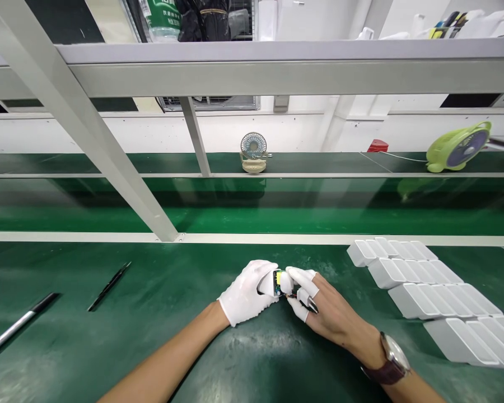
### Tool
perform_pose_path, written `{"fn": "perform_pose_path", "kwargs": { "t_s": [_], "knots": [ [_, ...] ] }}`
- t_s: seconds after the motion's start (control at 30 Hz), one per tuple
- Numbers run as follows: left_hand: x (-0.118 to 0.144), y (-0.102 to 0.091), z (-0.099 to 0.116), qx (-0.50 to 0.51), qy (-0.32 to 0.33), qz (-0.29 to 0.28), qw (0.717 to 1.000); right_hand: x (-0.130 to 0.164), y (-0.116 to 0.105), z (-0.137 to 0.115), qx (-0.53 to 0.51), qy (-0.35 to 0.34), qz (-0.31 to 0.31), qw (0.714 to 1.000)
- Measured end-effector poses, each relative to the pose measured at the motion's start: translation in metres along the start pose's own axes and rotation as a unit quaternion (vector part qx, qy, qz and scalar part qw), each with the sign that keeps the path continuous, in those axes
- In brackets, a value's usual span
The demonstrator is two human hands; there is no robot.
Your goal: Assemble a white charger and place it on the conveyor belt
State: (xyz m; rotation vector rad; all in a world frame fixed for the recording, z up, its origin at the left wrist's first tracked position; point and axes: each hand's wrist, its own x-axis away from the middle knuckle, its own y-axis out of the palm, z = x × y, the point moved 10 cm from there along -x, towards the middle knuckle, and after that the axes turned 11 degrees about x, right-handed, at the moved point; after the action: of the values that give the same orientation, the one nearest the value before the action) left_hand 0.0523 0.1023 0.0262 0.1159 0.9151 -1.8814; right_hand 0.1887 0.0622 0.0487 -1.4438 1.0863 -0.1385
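My left hand, in a white glove, is closed around a small white plastic housing that looks like a charger case. At its open end shows a small circuit board with a yellow-wrapped part. My right hand wears white finger covers, and its fingertips are closed at the right end of the board. A thin dark-tipped tool pokes out between the right fingers; its kind is unclear. How deep the board sits in the housing is hidden by the fingers.
Rows of white open plastic cases stand at right. A black pen and a silver-and-black rod lie at left. Behind are a slanted metal post, a small beige fan and a green fan. A shelf runs overhead.
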Motion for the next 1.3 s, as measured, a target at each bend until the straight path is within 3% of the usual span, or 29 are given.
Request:
{"fn": "perform_pose_path", "kwargs": {
  "t_s": [0.53, 0.73, 0.87, 1.0, 1.1, 1.17, 1.3],
  "knots": [
    [-0.003, -0.002, 0.010, -0.009, 0.027, 0.002, 1.000, 0.000, 0.001, -0.002, 0.004, -0.006, -0.003, 1.000],
    [-0.006, 0.007, 0.015, -0.006, 0.011, -0.033, 0.999, 0.001, 0.011, -0.006, 0.006, -0.010, -0.003, 1.000],
    [-0.007, 0.009, 0.018, -0.025, 0.006, -0.035, 0.999, 0.004, 0.007, 0.000, -0.012, 0.035, 0.039, 0.999],
    [-0.003, 0.007, 0.014, -0.027, 0.004, -0.032, 0.999, 0.006, 0.003, 0.012, -0.100, 0.083, 0.031, 0.991],
    [-0.001, -0.005, 0.001, 0.020, -0.054, 0.004, 0.998, 0.007, 0.001, 0.023, -0.161, 0.119, 0.041, 0.979],
    [0.000, -0.005, -0.013, 0.058, -0.119, -0.008, 0.991, 0.006, 0.004, 0.025, -0.158, 0.126, 0.045, 0.978],
    [0.001, -0.006, -0.024, 0.134, -0.168, -0.022, 0.976, 0.002, 0.018, 0.007, -0.089, 0.062, 0.016, 0.994]
  ]
}}
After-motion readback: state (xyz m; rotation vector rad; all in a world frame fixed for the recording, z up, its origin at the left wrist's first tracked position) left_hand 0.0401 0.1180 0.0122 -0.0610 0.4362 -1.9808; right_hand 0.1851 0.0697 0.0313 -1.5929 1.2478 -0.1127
